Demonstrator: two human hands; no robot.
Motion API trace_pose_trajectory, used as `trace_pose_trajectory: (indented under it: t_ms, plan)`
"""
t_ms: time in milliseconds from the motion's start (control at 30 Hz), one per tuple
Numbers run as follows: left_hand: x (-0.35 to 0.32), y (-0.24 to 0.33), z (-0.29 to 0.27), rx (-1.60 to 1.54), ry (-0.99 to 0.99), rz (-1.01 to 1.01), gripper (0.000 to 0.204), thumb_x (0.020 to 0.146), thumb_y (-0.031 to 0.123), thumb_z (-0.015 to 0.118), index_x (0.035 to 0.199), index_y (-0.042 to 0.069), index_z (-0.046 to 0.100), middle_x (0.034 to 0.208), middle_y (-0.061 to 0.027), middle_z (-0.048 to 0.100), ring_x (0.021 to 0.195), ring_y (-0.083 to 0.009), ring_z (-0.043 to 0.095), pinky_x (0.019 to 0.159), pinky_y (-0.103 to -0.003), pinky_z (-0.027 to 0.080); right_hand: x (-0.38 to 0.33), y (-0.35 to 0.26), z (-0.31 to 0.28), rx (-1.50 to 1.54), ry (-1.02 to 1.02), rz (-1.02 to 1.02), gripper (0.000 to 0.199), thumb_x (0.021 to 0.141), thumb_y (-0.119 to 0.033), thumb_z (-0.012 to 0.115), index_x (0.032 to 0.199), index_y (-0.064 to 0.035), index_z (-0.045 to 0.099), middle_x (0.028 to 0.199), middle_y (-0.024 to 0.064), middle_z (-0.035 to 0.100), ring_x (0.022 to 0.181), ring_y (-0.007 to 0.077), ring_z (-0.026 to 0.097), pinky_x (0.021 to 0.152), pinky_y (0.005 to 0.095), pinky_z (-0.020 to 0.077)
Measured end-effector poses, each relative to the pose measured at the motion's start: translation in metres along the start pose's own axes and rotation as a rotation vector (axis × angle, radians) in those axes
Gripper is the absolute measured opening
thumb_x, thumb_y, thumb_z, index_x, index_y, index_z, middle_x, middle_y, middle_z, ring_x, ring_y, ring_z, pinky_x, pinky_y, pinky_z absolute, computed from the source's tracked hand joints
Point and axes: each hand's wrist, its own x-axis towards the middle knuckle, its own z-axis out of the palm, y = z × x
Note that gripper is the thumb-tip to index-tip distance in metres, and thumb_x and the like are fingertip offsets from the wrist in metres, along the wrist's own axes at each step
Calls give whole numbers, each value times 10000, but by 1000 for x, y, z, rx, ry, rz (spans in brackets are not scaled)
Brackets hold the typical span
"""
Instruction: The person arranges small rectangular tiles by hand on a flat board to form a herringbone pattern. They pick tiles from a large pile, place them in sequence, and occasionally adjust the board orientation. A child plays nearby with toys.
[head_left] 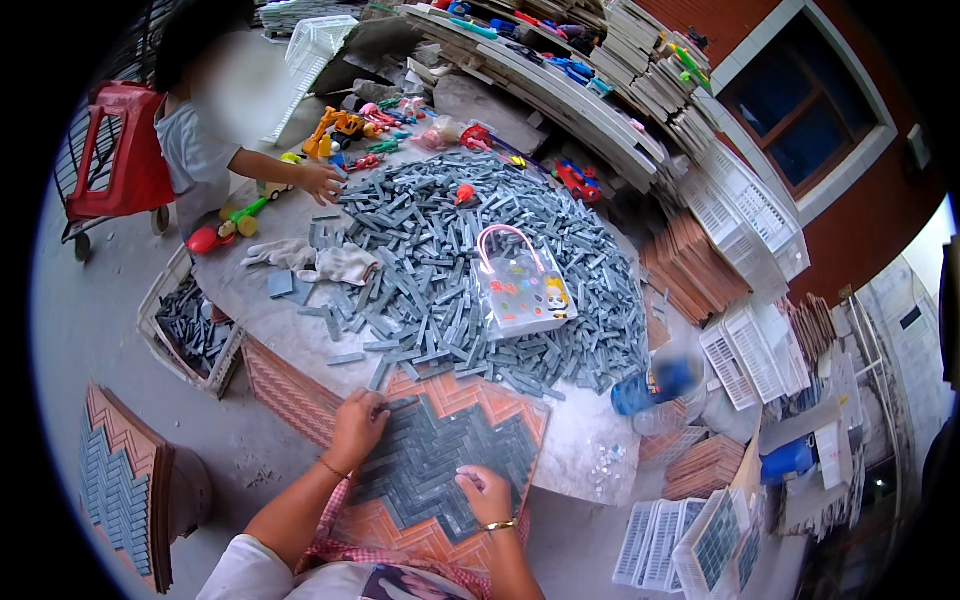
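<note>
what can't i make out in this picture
Head view, right grip: its own back hides whether it holds anything.
Head view, blue container: blur hides its surface details.
Head view, white bits: too small to identify.
Head view, white shirt: cut off by the lower edge.
Head view, window: darkness hides what is inside.

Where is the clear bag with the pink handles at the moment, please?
In the head view, the clear bag sits right of centre, on the heap of grey tile strips, beyond the orange tray under the person's hands.
</note>
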Motion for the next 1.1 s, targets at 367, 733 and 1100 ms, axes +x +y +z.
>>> trace_pose_trajectory:
  t_ms: [367, 733, 1100]
  plan:
    - [11, 3, -1, 181, -123, 112, 85, 713, 70, 629, 778, 22, 601, 769, -149, 555, 768, -337, 562, 678, -408, 463, -14, -8, -9, -70, 50, -70, 160, 773, -109, 677, 917, -39, 659, 780, 105, 670, 663, 149, 645, 598, 256, 501]
    - [65, 22, 8, 334, -169, 408, 190, 709, 199, 664, 834, 66, 614, 764, -101, 510, 775, -275, 549, 638, -383, 453, -22, -8, -22, -115, 70, -69, 167, 768, -95, 678, 922, -34, 657, 785, 102, 668, 672, 140, 647, 603, 256, 503]
    - [67, 19, -5, -250, -298, 198, 149, 864, 140, 553, 971, 37, 570, 871, -66, 596, 798, -193, 588, 678, -310, 476, -39, 19, -20, -113, 87, -35, 165, 767, -88, 675, 921, -31, 662, 786, 105, 672, 676, 139, 647, 613, 254, 503]
